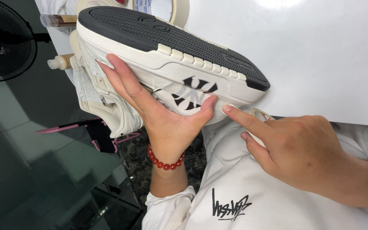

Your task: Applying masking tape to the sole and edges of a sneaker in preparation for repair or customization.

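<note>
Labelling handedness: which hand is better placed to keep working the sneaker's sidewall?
Probably right. The right hand has its index fingertip on the sidewall of the cream leather sneaker with black rubber sole; the left hand is occupied gripping it tilted.

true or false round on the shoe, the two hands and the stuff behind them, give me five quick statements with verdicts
1. The left hand holds the white sneaker tilted on its side, dark sole showing. True.
2. The right hand grips the sneaker's laces. False: its index finger touches the lower edge near the heel.
3. A red bead bracelet sits on the left wrist. True.
4. A roll of tape lies on the white table. True.
5. The sneaker's sole is bright red. False: it is dark with a white sidewall.
</note>
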